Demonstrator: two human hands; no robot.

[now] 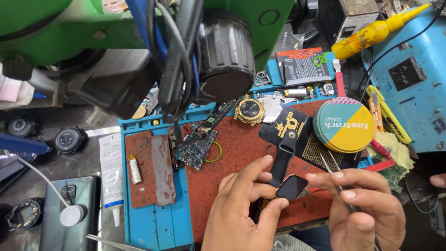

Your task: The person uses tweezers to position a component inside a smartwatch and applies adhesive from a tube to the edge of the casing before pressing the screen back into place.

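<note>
Glossy black glass watch face (291, 187), matt rubber strap (282, 158), thin steel tweezers (335, 176), rough, worn red mat (241, 153).

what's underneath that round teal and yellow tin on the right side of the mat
The round tin rests partly on a black printed card and partly on the red-brown mat. The tin's lid hides whatever is inside it and whatever lies directly beneath its middle.

Gold watch (249, 110) (beside circuit board (197, 148))

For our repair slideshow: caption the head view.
Left hand holds a black smartwatch; right hand holds tweezers.
</note>
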